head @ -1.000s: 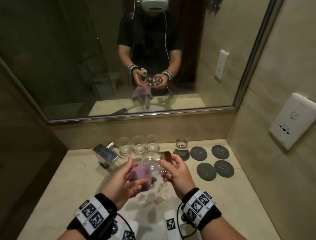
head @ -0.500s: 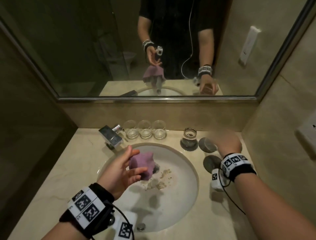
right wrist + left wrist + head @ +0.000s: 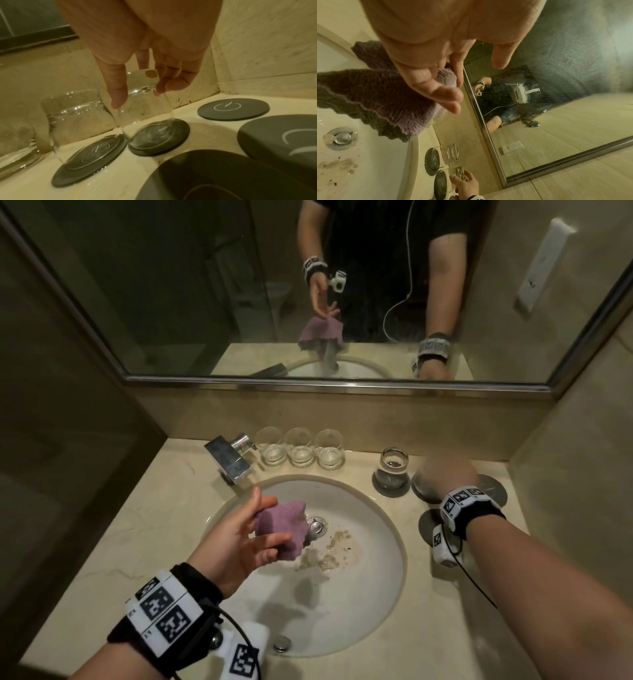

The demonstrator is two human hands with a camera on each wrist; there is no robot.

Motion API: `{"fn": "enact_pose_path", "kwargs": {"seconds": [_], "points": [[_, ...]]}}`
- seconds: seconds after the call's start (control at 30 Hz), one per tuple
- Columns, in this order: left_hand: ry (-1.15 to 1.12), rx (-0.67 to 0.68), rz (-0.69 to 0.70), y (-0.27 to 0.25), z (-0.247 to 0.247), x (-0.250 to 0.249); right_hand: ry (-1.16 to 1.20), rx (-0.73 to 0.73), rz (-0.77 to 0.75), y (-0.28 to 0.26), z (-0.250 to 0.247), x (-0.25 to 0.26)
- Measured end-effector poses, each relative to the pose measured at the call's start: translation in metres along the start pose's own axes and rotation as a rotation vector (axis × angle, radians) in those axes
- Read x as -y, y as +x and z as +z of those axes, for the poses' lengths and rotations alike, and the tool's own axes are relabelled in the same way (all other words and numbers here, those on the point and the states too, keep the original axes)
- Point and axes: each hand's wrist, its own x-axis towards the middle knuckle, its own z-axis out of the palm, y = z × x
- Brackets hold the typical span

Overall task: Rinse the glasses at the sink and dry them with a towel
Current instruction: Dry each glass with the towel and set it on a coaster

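My left hand (image 3: 270,518) holds a crumpled purple towel (image 3: 282,529) above the white sink (image 3: 387,529); in the left wrist view the towel (image 3: 376,97) hangs from the fingers. My right hand (image 3: 139,94) grips a clear glass (image 3: 145,115) by its base. The glass is upside down, with its mouth on a dark coaster (image 3: 180,128). In the head view this hand (image 3: 445,474) is blurred and hides the glass. A second upturned glass (image 3: 394,470) stands on the coaster to its left. Three upright glasses (image 3: 299,446) line the back wall.
A chrome faucet (image 3: 229,460) stands at the sink's back left. Brown residue lies near the drain (image 3: 315,523). Three more dark coasters (image 3: 233,108) lie on the marble counter by the right wall. A mirror (image 3: 239,285) spans the back.
A second ago both hands held the glass and towel together over the sink. My right hand has carried the glass right and set it on a coaster. The left hand kept the towel.
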Motion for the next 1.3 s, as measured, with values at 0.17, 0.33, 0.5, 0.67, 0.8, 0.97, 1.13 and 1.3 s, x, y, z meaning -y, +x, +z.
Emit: {"fn": "enact_pose_path", "kwargs": {"seconds": [0.17, 0.33, 0.5, 0.67, 0.8, 0.97, 1.13, 1.3], "points": [[-0.017, -0.018, -0.002, 0.004, -0.002, 0.003, -0.066, 0.012, -0.015, 0.004, 0.007, 0.002], [-0.027, -0.015, -0.026, 0.008, -0.004, 0.008, -0.18, 0.09, 0.023, 0.0, 0.0, 0.009], [-0.037, -0.027, -0.035, 0.011, -0.011, 0.005, 0.064, -0.19, -0.078, -0.028, -0.017, 0.056], [-0.037, -0.028, -0.049, 0.016, -0.021, 0.0, 0.102, 0.186, -0.294, -0.072, 0.02, 0.12], [-0.051, -0.015, -0.048, 0.015, -0.041, -0.002, -0.083, 0.412, -0.298, -0.075, 0.07, 0.143], [-0.115, -0.03, -0.062, 0.012, -0.081, 0.0, -0.177, 0.383, -0.282, -0.057, 0.113, 0.159], [-0.186, -0.071, -0.059, 0.005, -0.114, 0.007, -0.251, 0.302, -0.232, -0.037, 0.139, 0.159], [-0.227, -0.087, -0.051, 0.001, -0.131, 0.011, -0.15, 0.179, -0.227, -0.039, 0.146, 0.159]]}}
